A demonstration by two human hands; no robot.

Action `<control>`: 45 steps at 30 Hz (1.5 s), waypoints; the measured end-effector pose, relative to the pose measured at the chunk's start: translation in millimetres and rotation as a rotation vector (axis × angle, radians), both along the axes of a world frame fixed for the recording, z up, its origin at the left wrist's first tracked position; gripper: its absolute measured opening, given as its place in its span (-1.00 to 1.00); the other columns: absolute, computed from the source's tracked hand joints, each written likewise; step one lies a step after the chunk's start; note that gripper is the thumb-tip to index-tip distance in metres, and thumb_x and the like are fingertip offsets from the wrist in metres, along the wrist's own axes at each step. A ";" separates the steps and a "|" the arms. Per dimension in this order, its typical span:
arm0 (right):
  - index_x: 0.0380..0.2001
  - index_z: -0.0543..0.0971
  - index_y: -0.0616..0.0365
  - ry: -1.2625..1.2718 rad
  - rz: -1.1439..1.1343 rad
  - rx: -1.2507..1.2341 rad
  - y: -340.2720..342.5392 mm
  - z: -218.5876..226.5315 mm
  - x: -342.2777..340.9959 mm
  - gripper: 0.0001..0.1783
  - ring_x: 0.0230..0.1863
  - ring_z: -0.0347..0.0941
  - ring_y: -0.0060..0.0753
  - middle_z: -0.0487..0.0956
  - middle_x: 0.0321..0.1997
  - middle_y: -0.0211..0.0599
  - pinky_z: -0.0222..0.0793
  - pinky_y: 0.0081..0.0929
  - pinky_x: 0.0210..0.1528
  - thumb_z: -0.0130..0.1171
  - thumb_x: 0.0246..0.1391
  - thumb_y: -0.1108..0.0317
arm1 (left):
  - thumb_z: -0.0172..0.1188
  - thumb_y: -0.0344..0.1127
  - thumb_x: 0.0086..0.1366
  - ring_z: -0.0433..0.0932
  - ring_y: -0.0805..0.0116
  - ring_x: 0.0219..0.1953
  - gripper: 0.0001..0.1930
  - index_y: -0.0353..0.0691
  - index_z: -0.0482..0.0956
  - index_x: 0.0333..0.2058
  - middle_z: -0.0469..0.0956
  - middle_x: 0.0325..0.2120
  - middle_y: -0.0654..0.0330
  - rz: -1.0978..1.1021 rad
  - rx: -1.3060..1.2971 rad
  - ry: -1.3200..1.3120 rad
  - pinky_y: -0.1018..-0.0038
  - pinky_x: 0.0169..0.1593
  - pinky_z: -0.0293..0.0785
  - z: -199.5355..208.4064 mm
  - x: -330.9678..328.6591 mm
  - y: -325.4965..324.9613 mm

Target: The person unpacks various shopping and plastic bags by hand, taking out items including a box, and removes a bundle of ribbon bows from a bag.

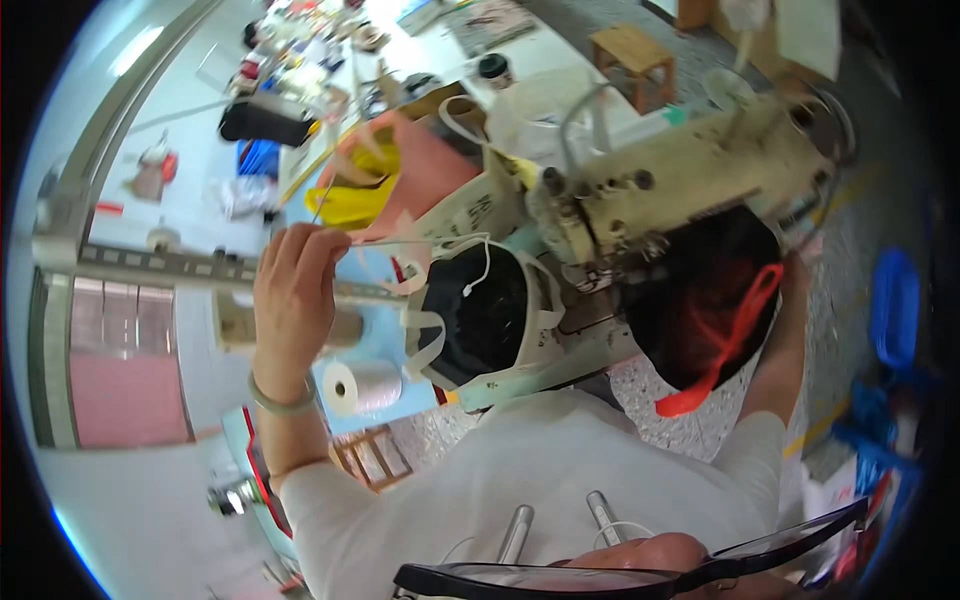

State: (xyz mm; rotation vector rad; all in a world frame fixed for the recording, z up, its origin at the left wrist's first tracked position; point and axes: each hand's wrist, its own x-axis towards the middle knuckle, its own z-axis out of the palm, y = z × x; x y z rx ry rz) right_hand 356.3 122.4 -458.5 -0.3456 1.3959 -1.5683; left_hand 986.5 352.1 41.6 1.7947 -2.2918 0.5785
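My left hand point(300, 275) is raised at the left, fingers pinched together on a thin white cord point(470, 240). The cord runs rightward and hangs over a white bag point(545, 335) with white handles and a dark inside. At the right, a black fabric piece point(655, 320) with a bright red strip point(735, 340) lies beside the head of a cream sewing machine point(690, 175). My right hand point(795, 280) reaches along the far right edge of the black fabric; its fingers are hidden there.
A white roll point(365, 387) lies on the blue surface left of the bag. Behind stand a pink-and-yellow bag point(400, 165) and a cluttered white table point(560, 60). A wooden stool point(635, 55) is farther back. A blue plastic container point(893, 305) is at the right.
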 end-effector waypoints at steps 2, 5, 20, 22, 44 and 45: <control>-0.01 0.45 0.20 0.172 0.176 0.086 3.0 -42.0 -26.2 -0.61 -0.23 0.45 -0.35 0.52 -0.17 -0.35 0.39 -0.43 -0.16 0.09 0.10 0.29 | 0.15 -0.55 0.06 0.43 0.15 -0.33 -0.86 -0.18 0.48 -0.38 0.44 -0.43 0.18 0.062 0.025 -0.018 0.29 -0.25 0.35 12.3 6.9 8.6; -0.02 0.47 0.23 0.657 0.380 0.164 10.5 -57.4 -79.5 -0.60 -0.23 0.44 -0.30 0.54 -0.19 -0.22 0.36 -0.38 -0.13 0.05 0.12 0.26 | 0.15 -0.56 0.02 0.44 0.16 -0.30 -0.83 -0.17 0.49 -0.38 0.45 -0.42 0.19 0.133 0.034 -0.028 0.31 -0.23 0.36 19.6 37.1 34.3; 0.07 0.41 0.21 0.848 -0.039 -0.205 136.3 251.6 4.0 -0.58 -0.10 0.45 -0.35 0.48 0.02 -0.21 0.32 -0.44 -0.10 0.09 0.18 0.28 | 0.10 -0.47 -0.04 0.40 0.25 -0.27 -0.86 -0.14 0.48 -0.43 0.40 -0.46 0.26 0.248 0.478 -0.099 0.38 -0.19 0.35 -102.8 117.7 129.0; 0.00 0.44 0.21 0.863 -0.016 -0.603 154.1 306.1 45.6 -0.65 -0.17 0.43 -0.36 0.49 -0.05 -0.19 0.31 -0.41 -0.15 0.06 0.19 0.30 | 0.13 -0.44 0.03 0.42 0.26 -0.21 -0.81 -0.14 0.52 -0.31 0.45 -0.37 0.25 0.259 0.537 -0.080 0.38 -0.14 0.36 -116.4 116.9 123.7; -0.32 0.60 0.28 1.855 1.435 -0.547 34.4 380.3 673.9 -0.70 -0.22 0.54 -0.09 0.60 -0.35 0.01 0.42 -0.25 -0.12 0.25 -0.04 0.25 | 0.18 -0.34 0.04 0.42 0.32 -0.28 -0.63 -0.13 0.51 -0.11 0.48 -0.41 0.31 -0.229 -0.067 0.298 0.28 0.05 0.25 -174.8 110.9 2.4; -0.32 0.61 0.28 1.918 1.613 -0.538 47.5 386.9 687.3 -0.67 -0.22 0.56 -0.10 0.61 -0.31 -0.02 0.46 -0.26 -0.15 0.29 -0.09 0.23 | 0.15 -0.35 0.02 0.41 0.33 -0.29 -0.67 -0.14 0.54 -0.17 0.48 -0.39 0.30 -0.247 -0.024 0.334 0.25 0.01 0.26 -175.1 109.9 8.2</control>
